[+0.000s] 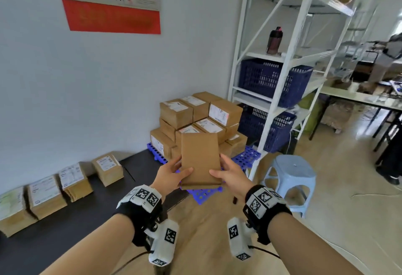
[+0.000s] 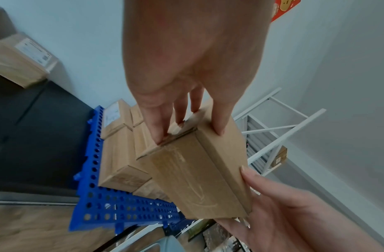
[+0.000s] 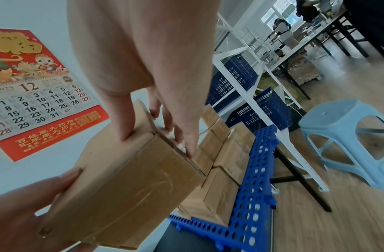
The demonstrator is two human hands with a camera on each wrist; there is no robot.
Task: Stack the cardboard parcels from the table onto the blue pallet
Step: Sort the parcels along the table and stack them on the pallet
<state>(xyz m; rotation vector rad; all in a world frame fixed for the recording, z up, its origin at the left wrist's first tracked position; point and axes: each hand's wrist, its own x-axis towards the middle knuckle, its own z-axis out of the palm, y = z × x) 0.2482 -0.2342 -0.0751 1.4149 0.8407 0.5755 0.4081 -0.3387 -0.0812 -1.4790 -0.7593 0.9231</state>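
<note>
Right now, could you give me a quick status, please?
Left hand and right hand grip one parcel. Held above blue pallet. Path clear.

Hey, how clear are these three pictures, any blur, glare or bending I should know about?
Head view: even daylight, the held parcel sharp, the white shelving bowed and smeared towards the right edge. Left wrist view: the left hand fills the top, soft and close; the blue pallet is blurred. Right wrist view: the calendar is readable, the floor streaked, the window glaring.

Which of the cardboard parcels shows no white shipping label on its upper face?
The parcel held between left hand and right hand: its upper face is plain brown, while table parcels carry labels.
</note>
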